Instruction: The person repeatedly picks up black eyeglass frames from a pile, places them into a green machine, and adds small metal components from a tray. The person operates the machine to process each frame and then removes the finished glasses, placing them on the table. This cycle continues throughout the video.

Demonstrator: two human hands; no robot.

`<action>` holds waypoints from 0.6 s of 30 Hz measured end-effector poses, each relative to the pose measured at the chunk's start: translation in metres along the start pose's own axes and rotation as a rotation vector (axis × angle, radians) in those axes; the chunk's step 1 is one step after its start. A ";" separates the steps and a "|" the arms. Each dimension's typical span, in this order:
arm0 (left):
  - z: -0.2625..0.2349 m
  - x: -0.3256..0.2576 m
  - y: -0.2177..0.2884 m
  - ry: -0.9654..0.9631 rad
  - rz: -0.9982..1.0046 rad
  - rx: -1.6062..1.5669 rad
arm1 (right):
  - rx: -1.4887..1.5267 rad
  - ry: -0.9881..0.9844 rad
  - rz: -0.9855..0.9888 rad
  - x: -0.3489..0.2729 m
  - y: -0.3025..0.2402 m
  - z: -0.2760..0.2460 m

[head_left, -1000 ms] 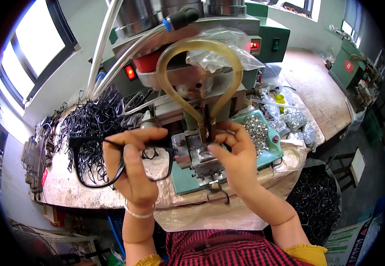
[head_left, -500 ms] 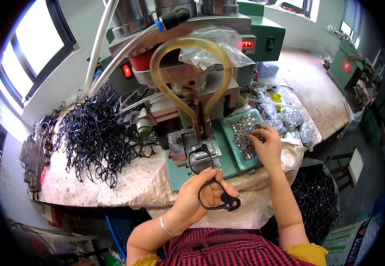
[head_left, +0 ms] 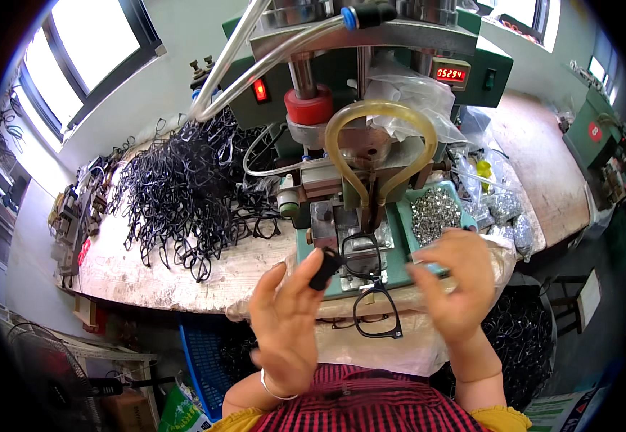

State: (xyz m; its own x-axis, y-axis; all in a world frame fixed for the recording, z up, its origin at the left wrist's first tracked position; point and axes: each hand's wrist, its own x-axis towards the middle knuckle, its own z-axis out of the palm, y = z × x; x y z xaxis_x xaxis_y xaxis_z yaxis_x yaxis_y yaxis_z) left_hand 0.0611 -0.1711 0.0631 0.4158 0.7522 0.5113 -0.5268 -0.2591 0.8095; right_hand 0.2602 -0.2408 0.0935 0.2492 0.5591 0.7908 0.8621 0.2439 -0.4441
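A black eyeglass frame [head_left: 378, 334] rests partly in the press fixture [head_left: 352, 243], its near rim hanging over the front edge. My left hand [head_left: 284, 317] is raised left of the frame, fingers spread and apart from it. A short black sleeve-like piece [head_left: 325, 268] sits at its fingertips; whether it is worn or held is unclear. My right hand [head_left: 459, 288] is right of the frame, in front of the green tray [head_left: 407, 216] of small metal parts [head_left: 434, 214]. Motion blurs its bent fingers, and I cannot make out anything between them.
The green press [head_left: 370, 43] stands over the fixture, with a looped yellowish hose [head_left: 381, 108] in front. A heap of black eyeglass frames [head_left: 183, 187] lies on the table at left. Bags of small parts [head_left: 503, 205] lie at right. A blue basket [head_left: 201, 353] stands below the table.
My left hand has let go of the eyeglass frame and moved left; the frame stays at the fixture. The right hand has drawn back from the tray toward me. The view has shifted.
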 end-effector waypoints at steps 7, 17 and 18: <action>0.029 -0.001 -0.013 -0.063 0.076 0.009 | -0.040 -0.036 -0.201 0.025 -0.042 0.020; 0.022 0.020 0.003 -0.421 0.154 0.072 | 0.217 -0.284 -0.163 0.036 -0.049 0.013; 0.016 0.022 0.005 -0.476 0.174 0.076 | 0.261 -0.333 -0.184 0.033 -0.053 0.009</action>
State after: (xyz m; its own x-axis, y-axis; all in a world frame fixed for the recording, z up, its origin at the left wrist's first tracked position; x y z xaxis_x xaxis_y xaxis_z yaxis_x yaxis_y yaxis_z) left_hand 0.0797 -0.1655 0.0826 0.6273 0.3393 0.7010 -0.5706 -0.4123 0.7102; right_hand 0.2192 -0.2280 0.1395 -0.0903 0.7016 0.7068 0.7280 0.5308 -0.4339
